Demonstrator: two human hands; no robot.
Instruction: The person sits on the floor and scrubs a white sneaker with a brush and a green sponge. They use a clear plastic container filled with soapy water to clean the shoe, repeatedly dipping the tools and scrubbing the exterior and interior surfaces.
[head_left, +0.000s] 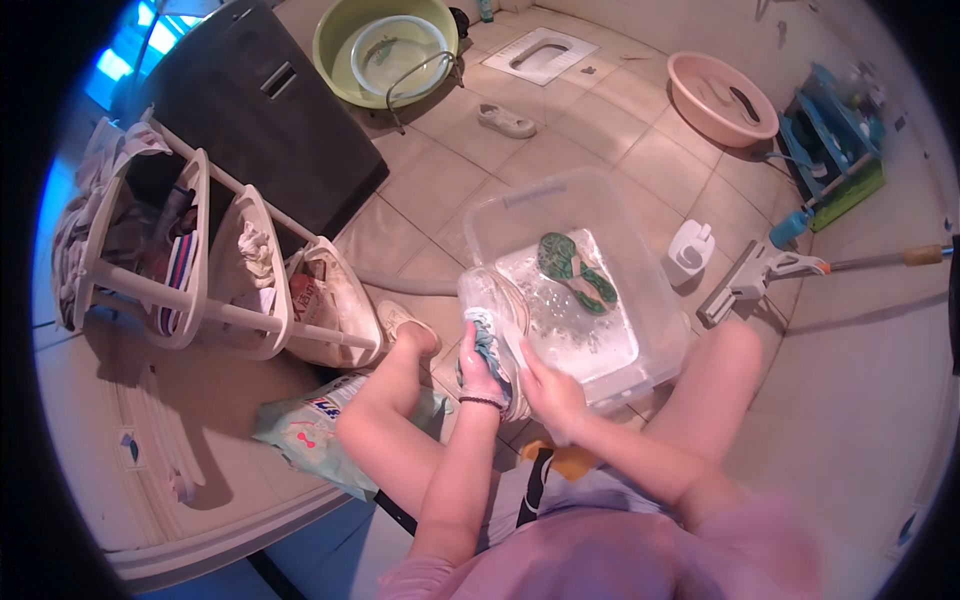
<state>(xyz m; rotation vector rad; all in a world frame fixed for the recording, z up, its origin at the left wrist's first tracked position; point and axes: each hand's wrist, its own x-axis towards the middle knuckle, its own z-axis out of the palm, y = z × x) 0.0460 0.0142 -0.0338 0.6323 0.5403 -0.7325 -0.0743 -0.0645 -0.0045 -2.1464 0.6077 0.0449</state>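
A wet white sneaker (487, 300) with loosened laces is held toe outward in front of my lap. My left hand (481, 372) is closed around its lace side, near the ankle opening. Against the sole's right edge, my right hand (552, 396) is closed on a slim white brush (515, 347), whose bristles I cannot make out. Just beyond, a clear plastic tub (655, 335) holds shallow, foamy water. A green patterned insole (577, 272) lies in that water.
Left stand a white rack (270, 325) and a dark appliance (270, 120). Farther off are a white shoe (506, 121), a green basin (335, 60), a squat toilet (541, 54) and a pink basin (705, 115). A white jug (690, 250) and a squeegee (740, 285) lie right.
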